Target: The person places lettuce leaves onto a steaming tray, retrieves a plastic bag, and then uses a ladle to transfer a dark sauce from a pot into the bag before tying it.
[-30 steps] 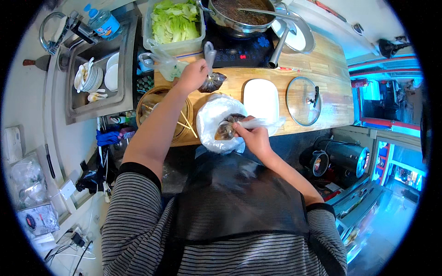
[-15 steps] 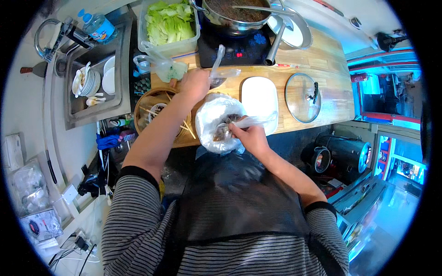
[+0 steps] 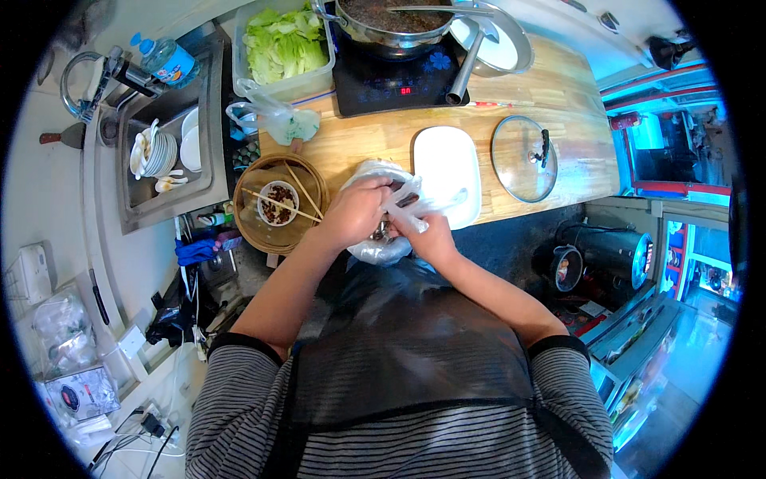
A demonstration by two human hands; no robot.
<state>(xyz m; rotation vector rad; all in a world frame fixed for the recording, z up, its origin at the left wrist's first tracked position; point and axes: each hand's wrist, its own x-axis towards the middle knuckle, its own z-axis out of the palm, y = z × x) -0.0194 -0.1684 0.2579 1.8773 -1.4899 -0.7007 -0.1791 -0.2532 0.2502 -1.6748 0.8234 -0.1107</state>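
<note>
Both my hands meet over a bowl lined with clear plastic (image 3: 381, 255) at the counter's near edge. My left hand (image 3: 357, 212) is closed on a thin clear plastic bag (image 3: 408, 188), with something dark showing through it. Beside it, my right hand (image 3: 433, 241) pinches bunched, whitish plastic; whether this is the same bag or a second one I cannot tell. Dark, shiny contents show between my hands, and my fingers hide most of the bowl's inside. Just right of the bowl lies a white rectangular tray (image 3: 448, 160).
To the left stands a bamboo basket (image 3: 239, 209) holding chopsticks and a bowl of dried spices (image 3: 278, 209). Beyond are lettuce in a plastic tub (image 3: 279, 41), a pot (image 3: 395, 32) on an induction cooker (image 3: 375, 94), and a glass lid (image 3: 515, 164). A sink (image 3: 209, 152) with dishes is farther left.
My left hand has come back from the middle of the counter to the lined bowl, bringing plastic with it, and now meets my right hand. The spice bowl has come into view.
</note>
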